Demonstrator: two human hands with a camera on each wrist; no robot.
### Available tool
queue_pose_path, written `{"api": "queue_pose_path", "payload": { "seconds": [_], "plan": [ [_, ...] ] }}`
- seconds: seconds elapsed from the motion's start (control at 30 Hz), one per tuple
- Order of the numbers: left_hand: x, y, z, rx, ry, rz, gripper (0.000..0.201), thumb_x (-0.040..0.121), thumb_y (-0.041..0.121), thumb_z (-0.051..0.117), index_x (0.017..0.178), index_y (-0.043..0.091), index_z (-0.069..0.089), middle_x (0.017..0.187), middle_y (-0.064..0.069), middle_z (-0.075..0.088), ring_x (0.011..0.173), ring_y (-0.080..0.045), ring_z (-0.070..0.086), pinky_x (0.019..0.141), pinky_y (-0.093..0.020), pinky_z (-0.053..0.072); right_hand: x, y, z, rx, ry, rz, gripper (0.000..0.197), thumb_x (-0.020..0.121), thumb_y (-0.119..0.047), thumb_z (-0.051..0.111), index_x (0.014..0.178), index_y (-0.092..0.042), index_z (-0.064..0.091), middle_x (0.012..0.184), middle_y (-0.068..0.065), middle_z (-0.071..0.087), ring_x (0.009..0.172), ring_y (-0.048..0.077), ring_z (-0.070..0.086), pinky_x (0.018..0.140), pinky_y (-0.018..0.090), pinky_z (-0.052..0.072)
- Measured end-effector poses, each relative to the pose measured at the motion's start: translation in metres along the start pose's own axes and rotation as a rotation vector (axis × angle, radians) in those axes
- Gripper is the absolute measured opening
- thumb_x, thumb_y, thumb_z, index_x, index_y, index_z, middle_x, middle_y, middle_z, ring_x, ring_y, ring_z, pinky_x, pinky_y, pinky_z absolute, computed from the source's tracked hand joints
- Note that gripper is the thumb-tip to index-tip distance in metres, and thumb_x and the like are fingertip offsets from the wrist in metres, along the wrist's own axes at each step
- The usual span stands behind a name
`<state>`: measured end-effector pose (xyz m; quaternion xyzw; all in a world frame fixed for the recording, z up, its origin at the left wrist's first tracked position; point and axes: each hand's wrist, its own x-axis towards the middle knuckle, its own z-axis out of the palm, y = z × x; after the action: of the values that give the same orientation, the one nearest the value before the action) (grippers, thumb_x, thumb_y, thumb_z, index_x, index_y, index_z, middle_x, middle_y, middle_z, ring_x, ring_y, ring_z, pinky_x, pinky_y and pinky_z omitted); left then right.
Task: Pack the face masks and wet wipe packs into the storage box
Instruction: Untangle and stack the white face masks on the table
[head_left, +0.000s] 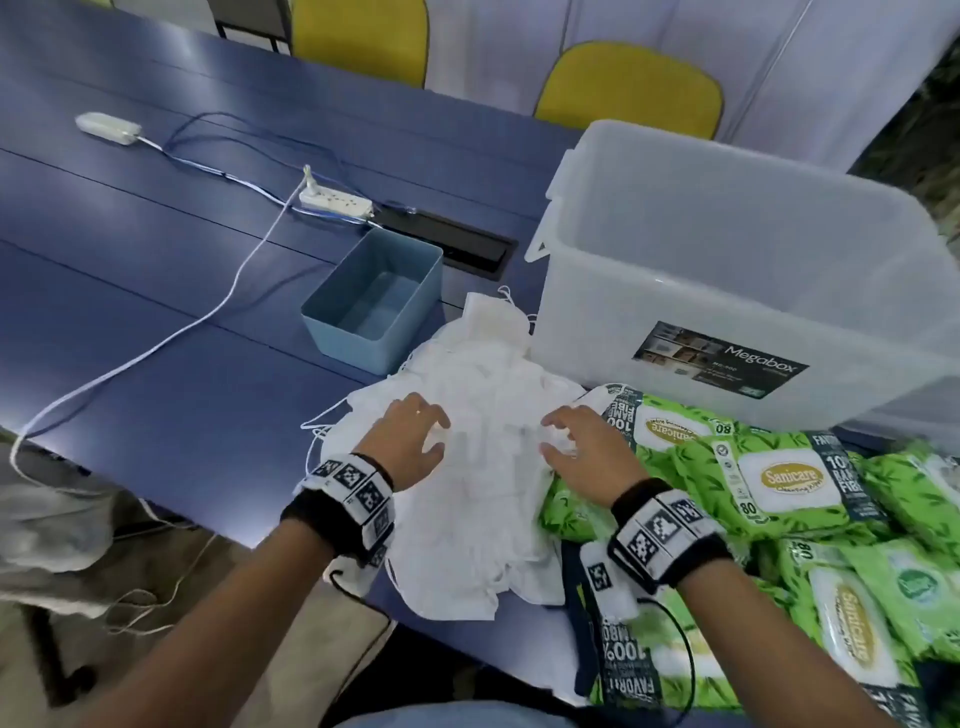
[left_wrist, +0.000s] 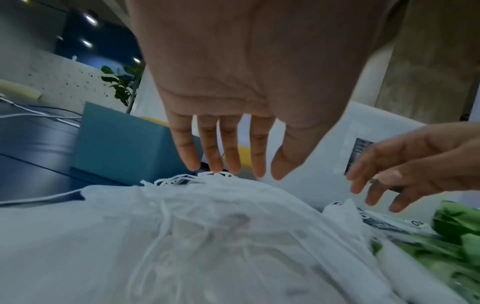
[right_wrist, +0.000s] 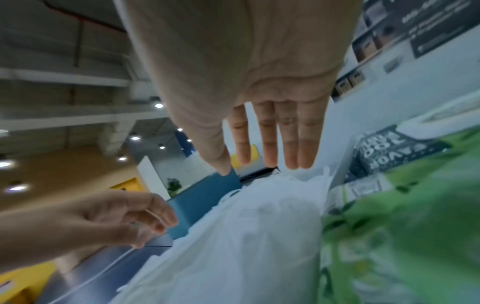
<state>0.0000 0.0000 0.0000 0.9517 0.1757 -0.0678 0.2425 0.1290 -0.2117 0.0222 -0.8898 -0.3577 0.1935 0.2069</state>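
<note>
A heap of white face masks (head_left: 483, 441) with tangled ear loops lies on the blue table (head_left: 156, 322), in front of the clear Megabox storage box (head_left: 727, 291). Green Sanicare wet wipe packs (head_left: 779, 483) are piled to the right of the masks. My left hand (head_left: 415, 441) hovers over the left side of the heap, fingers straight and spread, holding nothing (left_wrist: 223, 164). My right hand (head_left: 576, 447) hovers over the heap's right side, fingers extended and empty (right_wrist: 272, 160). The mask heap (left_wrist: 207, 236) fills the lower part of both wrist views (right_wrist: 246, 236).
A small blue bin (head_left: 374, 301) stands empty left of the storage box. A white power strip (head_left: 337, 202) and cables (head_left: 156, 343) cross the table's left half. A black cable hatch (head_left: 457, 241) lies behind the bin. Yellow chairs (head_left: 628, 91) stand beyond the table.
</note>
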Motion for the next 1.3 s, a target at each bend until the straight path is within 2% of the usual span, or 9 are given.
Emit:
{"api": "queue_pose_path", "payload": {
  "seconds": [0.2, 0.43, 0.6, 0.73, 0.83, 0.97, 1.13, 1.2, 1.3],
  "plan": [
    [0.057, -0.013, -0.006, 0.081, -0.042, -0.102, 0.044, 0.095, 0.037, 0.049, 0.134, 0.016, 0.044, 0.137, -0.011, 0.039, 0.127, -0.029, 0.038, 0.103, -0.041, 0.038, 0.05, -0.006, 0.018, 0.064, -0.068, 0.268, 0.076, 0.08, -0.046, 0.069, 0.14, -0.017, 0.031, 0.139, 0.011, 0.033, 0.128, 0.024, 0.039, 0.107, 0.03, 0.031],
    [0.098, -0.036, 0.003, -0.047, -0.1, -0.233, 0.072, 0.09, 0.052, 0.052, 0.142, 0.008, 0.027, 0.141, -0.018, 0.04, 0.129, -0.035, 0.04, 0.105, -0.046, 0.036, 0.071, 0.003, 0.039, 0.16, 0.001, 0.406, 0.111, 0.057, -0.055, 0.084, 0.145, -0.019, 0.025, 0.142, 0.01, 0.039, 0.131, 0.026, 0.038, 0.109, 0.039, 0.033],
    [0.112, -0.043, 0.006, -0.275, -0.031, -0.173, 0.092, 0.081, 0.042, 0.072, 0.148, 0.007, 0.02, 0.146, -0.016, 0.037, 0.132, -0.032, 0.037, 0.11, -0.042, 0.029, 0.073, 0.006, 0.032, 0.217, 0.159, 0.446, 0.082, 0.064, -0.035, 0.086, 0.132, -0.012, 0.046, 0.134, 0.008, 0.05, 0.124, 0.024, 0.046, 0.101, 0.029, 0.033],
    [0.117, -0.042, 0.002, -0.169, 0.075, -0.083, 0.082, 0.08, 0.032, 0.074, 0.147, 0.019, 0.028, 0.141, -0.008, 0.044, 0.131, -0.032, 0.034, 0.107, -0.047, 0.031, 0.065, 0.011, 0.015, 0.249, 0.329, 0.458, 0.039, 0.075, -0.019, 0.078, 0.108, -0.006, 0.06, 0.106, 0.009, 0.063, 0.1, 0.025, 0.057, 0.079, 0.026, 0.038],
    [0.118, -0.038, -0.005, -0.336, 0.129, 0.087, 0.075, 0.078, 0.009, 0.074, 0.142, 0.016, 0.036, 0.133, -0.01, 0.048, 0.122, -0.031, 0.043, 0.106, -0.041, 0.032, 0.054, 0.01, 0.002, 0.322, 0.453, 0.42, 0.021, 0.081, -0.016, 0.072, 0.095, -0.011, 0.058, 0.094, 0.005, 0.065, 0.089, 0.025, 0.061, 0.078, 0.033, 0.047],
    [0.118, -0.035, -0.016, -0.372, 0.073, 0.211, 0.081, 0.081, 0.003, 0.063, 0.147, 0.032, 0.027, 0.143, -0.004, 0.043, 0.119, -0.029, 0.044, 0.105, -0.042, 0.037, 0.038, 0.0, -0.007, 0.622, 0.577, 0.397, 0.021, 0.085, -0.007, 0.068, 0.095, -0.012, 0.05, 0.091, 0.006, 0.066, 0.088, 0.027, 0.064, 0.077, 0.039, 0.053],
    [0.103, -0.025, -0.034, -0.536, 0.173, 0.259, 0.041, 0.085, -0.006, 0.053, 0.118, 0.015, 0.065, 0.122, 0.001, 0.063, 0.105, -0.014, 0.057, 0.092, -0.013, 0.038, 0.032, -0.018, -0.01, 1.237, 0.701, 0.434, 0.027, 0.087, 0.004, 0.059, 0.098, -0.019, 0.049, 0.104, 0.009, 0.066, 0.095, 0.025, 0.065, 0.084, 0.046, 0.053],
    [0.095, -0.019, -0.036, -0.594, 0.199, 0.265, 0.032, 0.089, -0.002, 0.054, 0.113, 0.012, 0.068, 0.114, 0.006, 0.063, 0.101, -0.005, 0.055, 0.084, 0.0, 0.034, 0.034, -0.029, -0.007, 1.443, 0.695, 0.396, 0.034, 0.085, 0.011, 0.056, 0.108, -0.012, 0.046, 0.106, 0.008, 0.064, 0.095, 0.022, 0.065, 0.078, 0.039, 0.057],
    [0.081, -0.008, -0.038, -0.775, 0.184, 0.259, 0.025, 0.092, 0.02, 0.054, 0.114, 0.018, 0.066, 0.115, 0.008, 0.063, 0.102, 0.004, 0.054, 0.086, -0.001, 0.035, 0.039, -0.046, 0.006, 1.597, 0.661, 0.382, 0.05, 0.081, 0.017, 0.054, 0.122, -0.009, 0.039, 0.11, 0.011, 0.062, 0.094, 0.023, 0.064, 0.071, 0.035, 0.059]
  ]
}}
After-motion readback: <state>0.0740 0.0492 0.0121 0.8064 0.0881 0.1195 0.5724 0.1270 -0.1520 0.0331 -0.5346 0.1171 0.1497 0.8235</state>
